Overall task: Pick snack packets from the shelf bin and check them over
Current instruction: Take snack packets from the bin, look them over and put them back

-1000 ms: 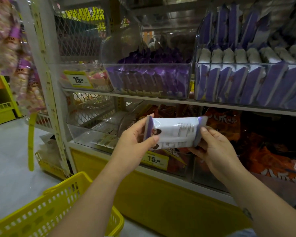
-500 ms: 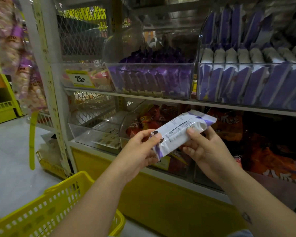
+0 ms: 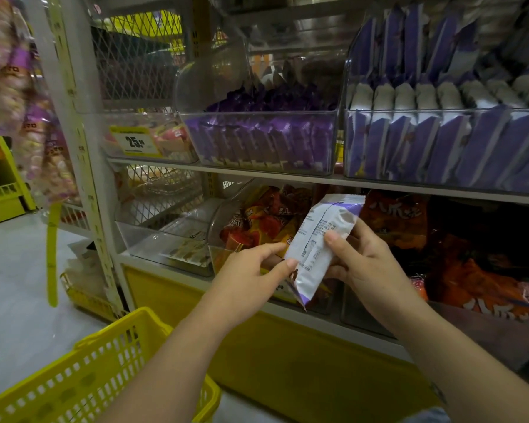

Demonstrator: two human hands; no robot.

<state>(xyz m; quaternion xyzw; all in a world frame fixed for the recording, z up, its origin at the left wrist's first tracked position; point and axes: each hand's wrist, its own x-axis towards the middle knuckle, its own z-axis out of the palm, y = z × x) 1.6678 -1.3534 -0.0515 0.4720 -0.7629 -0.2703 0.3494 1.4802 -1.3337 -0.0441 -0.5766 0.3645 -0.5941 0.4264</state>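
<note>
Head view: snack packet (image 3: 316,245) is off the shelf, held in the air just in front of the lower shelf (image 3: 327,319) front edge, tilted with its top end up-right and its printed white back toward the camera. Left hand (image 3: 251,279) pinches the packet's lower left edge between thumb and forefinger; right hand (image 3: 370,270) grips its right side, thumb on the face, fingers behind. Clear bin (image 3: 263,166) of purple packets sits on the shelf above; yellow basket (image 3: 83,377) is at lower left.

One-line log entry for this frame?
phase: checking packet | left hand: pinches packet edge | right hand: holds packet, printed back facing camera
</note>
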